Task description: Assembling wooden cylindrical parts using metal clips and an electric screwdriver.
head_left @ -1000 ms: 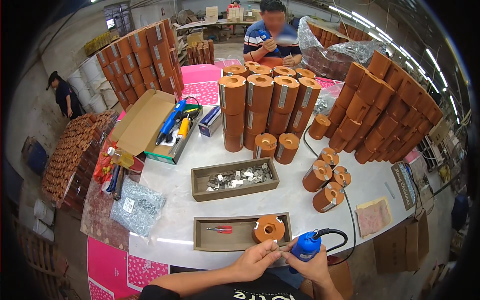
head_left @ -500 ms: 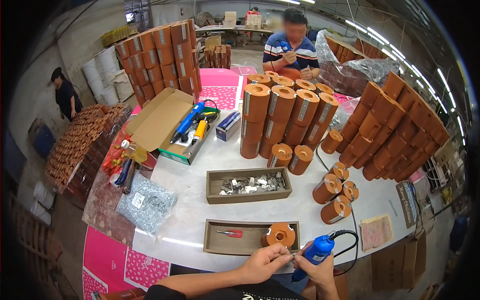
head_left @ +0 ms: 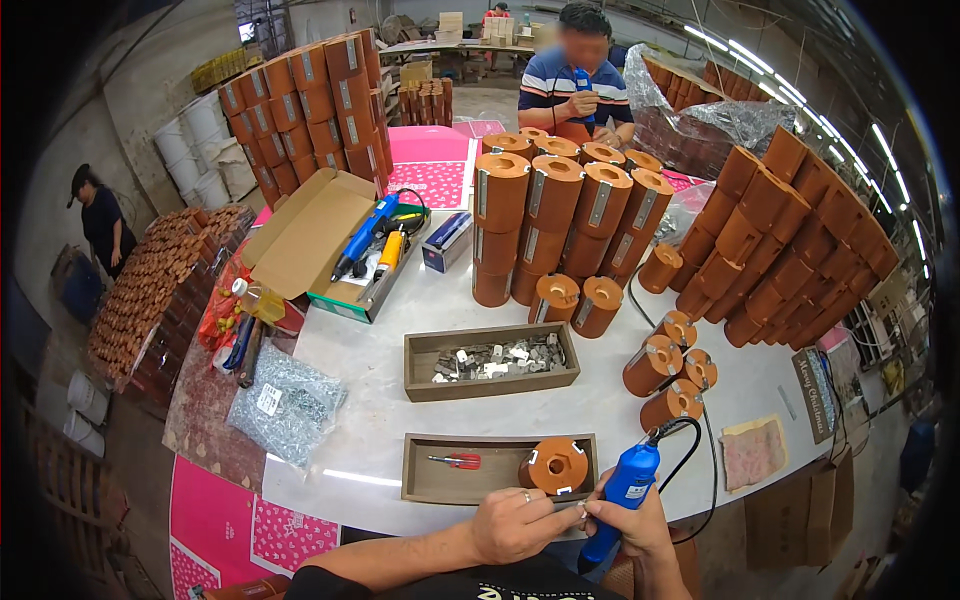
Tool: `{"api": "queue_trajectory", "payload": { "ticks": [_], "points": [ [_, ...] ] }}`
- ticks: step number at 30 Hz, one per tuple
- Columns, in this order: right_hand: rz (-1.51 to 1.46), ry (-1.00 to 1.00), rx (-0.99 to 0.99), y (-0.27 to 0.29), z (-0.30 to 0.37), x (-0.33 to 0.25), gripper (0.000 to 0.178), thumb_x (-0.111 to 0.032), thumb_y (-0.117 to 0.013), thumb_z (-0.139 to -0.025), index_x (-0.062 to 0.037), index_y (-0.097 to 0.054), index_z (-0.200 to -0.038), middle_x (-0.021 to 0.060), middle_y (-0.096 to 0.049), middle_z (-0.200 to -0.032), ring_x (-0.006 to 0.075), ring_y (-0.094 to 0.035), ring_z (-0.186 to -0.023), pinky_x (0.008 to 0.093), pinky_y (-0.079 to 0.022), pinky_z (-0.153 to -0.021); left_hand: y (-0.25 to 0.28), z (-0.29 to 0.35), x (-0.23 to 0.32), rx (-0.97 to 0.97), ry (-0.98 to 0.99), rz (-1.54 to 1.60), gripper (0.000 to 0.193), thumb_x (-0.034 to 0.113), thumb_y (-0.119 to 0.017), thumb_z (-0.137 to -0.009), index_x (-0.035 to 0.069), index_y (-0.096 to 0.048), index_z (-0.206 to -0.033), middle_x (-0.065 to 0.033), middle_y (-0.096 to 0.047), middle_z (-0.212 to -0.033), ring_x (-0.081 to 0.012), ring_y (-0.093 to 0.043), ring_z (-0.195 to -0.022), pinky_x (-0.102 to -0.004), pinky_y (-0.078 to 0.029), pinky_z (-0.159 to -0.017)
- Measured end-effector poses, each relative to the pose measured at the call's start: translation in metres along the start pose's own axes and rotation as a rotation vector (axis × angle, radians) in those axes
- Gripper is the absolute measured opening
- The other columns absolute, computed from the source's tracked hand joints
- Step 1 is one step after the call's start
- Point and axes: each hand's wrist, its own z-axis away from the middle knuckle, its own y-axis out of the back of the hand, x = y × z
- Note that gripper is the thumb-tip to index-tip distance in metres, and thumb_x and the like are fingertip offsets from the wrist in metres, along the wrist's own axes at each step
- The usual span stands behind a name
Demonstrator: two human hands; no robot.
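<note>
My right hand point(head_left: 637, 521) is wrapped round a blue electric screwdriver point(head_left: 630, 490), held tilted with its black cord rising from the upper end. The fingers of my left hand point(head_left: 521, 526) are closed in a pinch that meets my right fingertips. Something small and pale shows between them, too little of it to name. Just beyond my hands, an orange-brown wooden cylinder point(head_left: 540, 468) with a hole and small metal clips stands in a long wooden tray point(head_left: 425, 494). A red-handled screwdriver point(head_left: 463, 460) lies in the same tray.
Another tray point(head_left: 412, 383) holds loose metal pieces. Stacked cylinders point(head_left: 500, 215) rise behind it, with several single ones at the right. A bag of screws point(head_left: 285, 410), an open tool box point(head_left: 340, 305) and a pink cloth point(head_left: 753, 453) lie around. Across the table a person point(head_left: 575, 85) holds a blue tool.
My left hand has turned so its back shows more, still meeting the right hand. The blue electric screwdriver has shifted slightly left. Across the table, the person's blue tool now points more upright.
</note>
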Motion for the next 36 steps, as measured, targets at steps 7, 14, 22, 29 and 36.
{"api": "queue_trajectory", "payload": {
  "ticks": [7, 14, 22, 29, 36],
  "points": [
    [0.057, 0.149, 0.221, 0.016, 0.006, 0.002, 0.027, 0.007, -0.072, -0.076, 0.0007, -0.057, -0.097, 0.0138, -0.068, -0.082, 0.0174, -0.065, -0.058, 0.0278, -0.054, -0.054, -0.018, 0.005, -0.022, 0.049, 0.038, -0.149, 0.024, 0.01, -0.075, -0.072, 0.008, -0.07, -0.096, 0.001, -0.05, -0.063, -0.014, -0.053, -0.053, -0.0289, -0.041, -0.045],
    [0.349, 0.183, 0.126, 0.021, 0.001, 0.01, 0.035, 0.004, -0.074, -0.076, 0.0035, -0.058, -0.108, 0.0173, -0.067, -0.119, 0.0081, -0.062, -0.067, 0.0223, -0.051, -0.061, -0.029, 0.013, -0.02, -0.044, 0.082, -0.188, 0.025, 0.014, -0.077, -0.075, 0.011, -0.071, -0.098, 0.0018, -0.049, -0.065, -0.0135, -0.053, -0.053, -0.0289, -0.041, -0.045],
    [0.342, 0.105, 0.085, 0.03, 0.002, 0.019, 0.041, 0.0, -0.076, -0.078, 0.0031, -0.06, -0.116, 0.013, -0.067, -0.119, 0.0044, -0.059, -0.076, 0.0202, -0.048, -0.07, -0.028, 0.015, -0.018, -0.065, 0.1, -0.163, 0.028, 0.012, -0.073, -0.076, 0.012, -0.071, -0.104, 0.0, -0.046, -0.066, -0.0162, -0.053, -0.055, -0.0313, -0.042, -0.046],
    [0.228, 0.224, 0.169, 0.03, 0.003, 0.017, 0.039, 0.006, -0.071, -0.077, 0.0031, -0.054, -0.113, 0.0219, -0.065, -0.118, 0.0083, -0.061, -0.064, 0.0223, -0.051, -0.058, -0.035, 0.023, -0.017, -0.072, 0.196, -0.113, 0.028, 0.01, -0.076, -0.074, 0.013, -0.071, -0.101, 0.0006, -0.051, -0.067, -0.0157, -0.053, -0.055, -0.0309, -0.04, -0.045],
    [0.14, 0.284, 0.179, 0.031, 0.003, 0.008, 0.039, 0.008, -0.068, -0.077, 0.0028, -0.051, -0.112, 0.0276, -0.064, -0.117, 0.0109, -0.064, -0.065, 0.0239, -0.053, -0.059, -0.035, 0.019, -0.021, -0.064, 0.222, -0.038, 0.032, 0.007, -0.078, -0.074, 0.01, -0.071, -0.105, -0.0011, -0.053, -0.066, -0.0169, -0.051, -0.051, -0.0307, -0.039, -0.045]
  ]
}}
